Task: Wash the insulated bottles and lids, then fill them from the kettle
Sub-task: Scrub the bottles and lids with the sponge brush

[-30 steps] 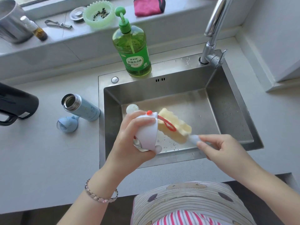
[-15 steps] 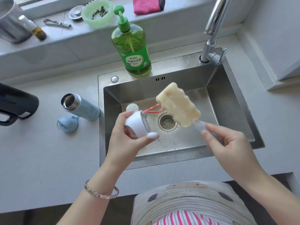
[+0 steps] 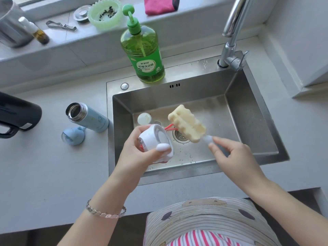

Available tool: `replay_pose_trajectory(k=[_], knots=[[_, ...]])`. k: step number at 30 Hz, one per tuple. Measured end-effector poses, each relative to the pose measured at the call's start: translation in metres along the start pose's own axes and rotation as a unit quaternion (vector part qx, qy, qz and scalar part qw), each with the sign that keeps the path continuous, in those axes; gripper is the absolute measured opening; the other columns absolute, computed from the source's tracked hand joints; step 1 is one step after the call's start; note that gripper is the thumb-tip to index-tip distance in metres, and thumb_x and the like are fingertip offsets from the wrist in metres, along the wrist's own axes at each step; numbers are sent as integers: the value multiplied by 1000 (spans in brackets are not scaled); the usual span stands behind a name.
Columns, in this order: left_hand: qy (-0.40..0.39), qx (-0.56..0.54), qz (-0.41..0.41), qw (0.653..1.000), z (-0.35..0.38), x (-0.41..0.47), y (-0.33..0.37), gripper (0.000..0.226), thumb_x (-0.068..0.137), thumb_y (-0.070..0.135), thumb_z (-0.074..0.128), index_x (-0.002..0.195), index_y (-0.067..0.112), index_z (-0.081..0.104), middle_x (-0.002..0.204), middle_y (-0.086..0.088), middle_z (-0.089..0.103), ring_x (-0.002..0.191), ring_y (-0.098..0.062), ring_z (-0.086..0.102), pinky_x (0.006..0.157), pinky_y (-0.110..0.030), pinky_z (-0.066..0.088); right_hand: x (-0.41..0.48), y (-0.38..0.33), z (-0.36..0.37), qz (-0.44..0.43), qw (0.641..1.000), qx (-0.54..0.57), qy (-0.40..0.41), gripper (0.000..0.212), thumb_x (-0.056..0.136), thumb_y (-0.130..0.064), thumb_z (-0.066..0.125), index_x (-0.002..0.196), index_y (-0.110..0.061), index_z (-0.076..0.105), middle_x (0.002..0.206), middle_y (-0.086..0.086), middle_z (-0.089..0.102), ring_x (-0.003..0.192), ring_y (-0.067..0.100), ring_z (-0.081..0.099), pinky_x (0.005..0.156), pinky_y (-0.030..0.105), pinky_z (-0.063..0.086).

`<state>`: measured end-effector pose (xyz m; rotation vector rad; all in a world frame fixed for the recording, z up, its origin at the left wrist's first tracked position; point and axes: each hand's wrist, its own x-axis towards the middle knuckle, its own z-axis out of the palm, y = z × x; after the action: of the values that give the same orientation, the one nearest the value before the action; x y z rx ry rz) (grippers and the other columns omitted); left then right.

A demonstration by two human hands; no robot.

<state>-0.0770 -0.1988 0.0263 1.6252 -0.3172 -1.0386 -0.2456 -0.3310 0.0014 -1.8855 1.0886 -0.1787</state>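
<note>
My left hand (image 3: 140,153) grips a white bottle lid (image 3: 154,139) with a red strap over the steel sink (image 3: 255,121), its open side turned toward the sponge. My right hand (image 3: 230,153) pinches the pale handle of a yellow sponge brush (image 3: 186,123), whose head hangs just right of the lid, above the drain. A small white cap (image 3: 144,118) lies on the sink floor. A light blue insulated bottle (image 3: 87,117) stands open on the counter left of the sink, with its blue lid (image 3: 72,136) beside it. The black kettle (image 3: 16,114) sits at the far left.
A green dish soap bottle (image 3: 143,50) stands on the sink's back rim, the faucet (image 3: 232,38) at the back right. On the sill are a metal pot (image 3: 8,23), a small dropper bottle (image 3: 35,31), a green dish (image 3: 104,13) and a pink cloth (image 3: 159,4).
The sponge brush has come out of the lid and lifted up and to the right. My left hand has turned the lid so its opening faces the sponge.
</note>
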Motion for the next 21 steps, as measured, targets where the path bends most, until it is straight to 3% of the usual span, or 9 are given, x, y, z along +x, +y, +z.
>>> replay_pose_trajectory(k=[3, 5, 9, 12, 14, 17, 21], knots=[[11, 10, -1, 1000, 1, 2, -3, 63, 41, 38, 81, 99, 25, 60, 86, 2, 68, 79, -14, 65, 63, -32, 55, -4, -2, 0, -21, 1000, -6, -7, 21, 87, -22, 61, 107, -21, 69, 100, 14, 70, 88, 31, 65, 86, 44, 50], [17, 27, 3, 999, 0, 3, -5, 65, 41, 39, 82, 101, 25, 60, 86, 3, 68, 78, -13, 65, 64, -32, 56, -6, -2, 1, -16, 1000, -16, -22, 19, 87, -24, 61, 105, -25, 68, 95, 20, 68, 95, 35, 62, 84, 50, 50], [24, 62, 23, 998, 0, 3, -8, 66, 40, 43, 81, 101, 30, 59, 84, 10, 66, 75, -5, 63, 63, -22, 53, 3, 8, -4, 38, 998, -33, -29, 27, 90, -25, 56, 116, -19, 65, 107, 6, 70, 107, 26, 60, 91, 40, 47], [20, 70, 14, 997, -2, 8, -15, 60, 44, 47, 79, 99, 38, 58, 84, 14, 65, 74, -2, 61, 66, -19, 52, -2, 11, 3, 31, 998, -29, -41, 28, 89, -25, 58, 116, -21, 65, 104, 6, 71, 95, 21, 63, 88, 39, 49], [14, 67, -4, 998, -6, 10, -23, 62, 47, 46, 80, 103, 37, 56, 92, 6, 64, 77, -2, 63, 69, -19, 51, 4, 24, 7, 56, 995, -62, -62, 29, 91, -31, 55, 117, -27, 64, 112, -4, 69, 91, 11, 62, 82, 29, 47], [18, 113, -38, 993, -20, 10, -43, 58, 55, 41, 77, 107, 38, 51, 98, 5, 60, 79, 0, 61, 69, -15, 48, 18, 48, 6, 120, 987, -81, -73, 30, 93, -32, 51, 120, -27, 62, 120, -9, 64, 115, 15, 55, 83, 27, 42], [73, 180, -100, 976, -54, 15, -76, 63, 47, 49, 69, 105, 41, 46, 114, -1, 53, 91, -9, 59, 74, -21, 46, 27, 67, 5, 162, 983, -58, -63, 31, 93, -27, 52, 121, -18, 62, 122, -2, 63, 120, 20, 52, 84, 28, 38]])
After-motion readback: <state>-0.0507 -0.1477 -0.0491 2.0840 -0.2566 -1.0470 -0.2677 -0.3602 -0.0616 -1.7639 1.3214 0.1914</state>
